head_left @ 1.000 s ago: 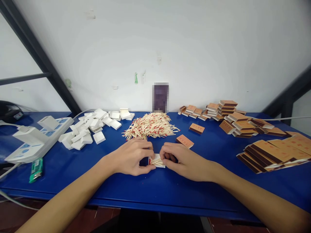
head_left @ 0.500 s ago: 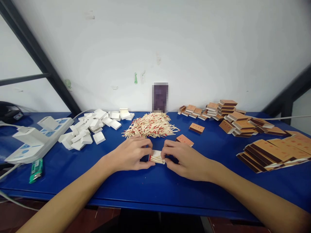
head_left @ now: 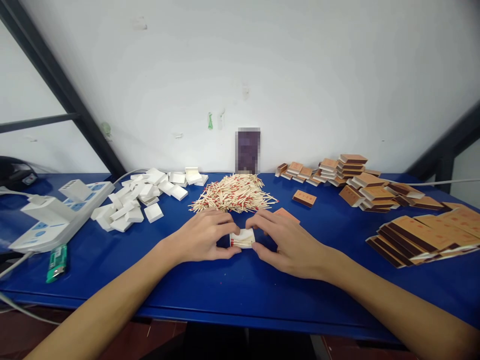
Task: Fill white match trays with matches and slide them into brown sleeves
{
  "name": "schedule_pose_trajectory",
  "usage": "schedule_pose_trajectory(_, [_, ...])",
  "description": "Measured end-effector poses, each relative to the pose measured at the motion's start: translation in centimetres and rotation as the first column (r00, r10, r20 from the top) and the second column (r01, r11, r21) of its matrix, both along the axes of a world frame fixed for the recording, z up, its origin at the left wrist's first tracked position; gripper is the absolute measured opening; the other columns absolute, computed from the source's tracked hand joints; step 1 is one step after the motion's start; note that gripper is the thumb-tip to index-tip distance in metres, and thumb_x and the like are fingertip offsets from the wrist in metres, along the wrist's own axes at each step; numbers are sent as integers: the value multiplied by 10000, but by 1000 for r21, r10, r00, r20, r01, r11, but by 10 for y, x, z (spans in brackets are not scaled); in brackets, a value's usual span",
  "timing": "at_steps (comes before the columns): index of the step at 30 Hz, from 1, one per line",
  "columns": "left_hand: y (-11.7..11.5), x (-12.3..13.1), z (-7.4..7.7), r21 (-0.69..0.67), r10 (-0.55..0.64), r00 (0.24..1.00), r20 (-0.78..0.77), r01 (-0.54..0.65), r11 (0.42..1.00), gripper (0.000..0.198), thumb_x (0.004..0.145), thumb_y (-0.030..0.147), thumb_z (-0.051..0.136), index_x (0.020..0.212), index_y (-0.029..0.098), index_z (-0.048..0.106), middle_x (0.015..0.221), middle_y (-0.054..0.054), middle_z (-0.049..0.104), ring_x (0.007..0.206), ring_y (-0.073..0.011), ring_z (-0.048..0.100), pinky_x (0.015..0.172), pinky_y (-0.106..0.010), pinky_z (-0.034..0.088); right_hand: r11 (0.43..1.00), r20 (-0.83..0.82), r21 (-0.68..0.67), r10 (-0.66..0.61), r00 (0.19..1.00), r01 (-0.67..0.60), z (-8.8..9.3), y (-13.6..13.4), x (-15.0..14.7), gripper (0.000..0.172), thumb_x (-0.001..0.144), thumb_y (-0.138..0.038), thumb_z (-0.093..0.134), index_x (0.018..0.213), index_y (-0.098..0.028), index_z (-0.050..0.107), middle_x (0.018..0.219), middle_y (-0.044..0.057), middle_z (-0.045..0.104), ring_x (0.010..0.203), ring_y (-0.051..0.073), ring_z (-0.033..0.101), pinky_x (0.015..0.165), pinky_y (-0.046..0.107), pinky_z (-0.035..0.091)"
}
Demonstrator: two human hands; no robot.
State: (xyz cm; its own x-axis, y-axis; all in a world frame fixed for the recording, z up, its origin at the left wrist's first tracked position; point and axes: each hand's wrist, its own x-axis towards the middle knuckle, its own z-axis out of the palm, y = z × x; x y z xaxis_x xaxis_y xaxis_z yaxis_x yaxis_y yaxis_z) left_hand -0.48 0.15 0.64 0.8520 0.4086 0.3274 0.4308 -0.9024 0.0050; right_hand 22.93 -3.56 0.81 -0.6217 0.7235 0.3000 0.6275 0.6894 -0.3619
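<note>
A small white matchbox tray lies between my hands near the middle of the table, with several red-tipped matches along its near side. My left hand is closed on the tray's left end, thumb in front and forefinger over the far side. At the right end, my right hand curves around the tray, its thumb against the near corner and its fingers by the far edge. Just beyond is a big heap of loose matches. An orange matchbox sleeve lies partly hidden behind my right hand.
White empty trays are piled at left, beside a power strip and a green packet. Orange matchboxes are stacked at right, with flat sleeves nearer. A single matchbox lies between heap and stacks.
My right fingers have lifted away from inside the tray and spread toward its far edge, showing more of it. The tray sits straighter, and the left hand has barely moved.
</note>
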Motion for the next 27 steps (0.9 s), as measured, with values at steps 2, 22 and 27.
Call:
schedule_pose_trajectory(2, [0,0,1,6,-6,1000,-7,6,1000,280,893,458,599,928,182,633,844,-25,631,750,-169,588,716,-295,436,999,-8,-11,40,999,-40,0,0,1,305,837,-215,584,1138,-195,533,1081,72,610,915,213,579,801,357,437])
schedule_pose_trajectory(22, [27,-29,7,167,185,943,278,-237,957,208,970,243,439,967,150,625,850,-56,626,762,-166,569,699,-302,435,946,165,309,52,985,-102,-14,8,2,235,815,-210,580,1048,-185,599,979,65,651,895,232,545,747,350,333])
schedule_pose_trajectory(27, [31,-33,6,180,236,936,259,-287,941,239,968,255,424,925,151,635,813,-56,616,752,-173,561,699,-308,432,936,163,334,54,985,-107,-15,10,4,188,808,-203,571,989,-179,615,1007,76,648,882,225,533,741,349,323])
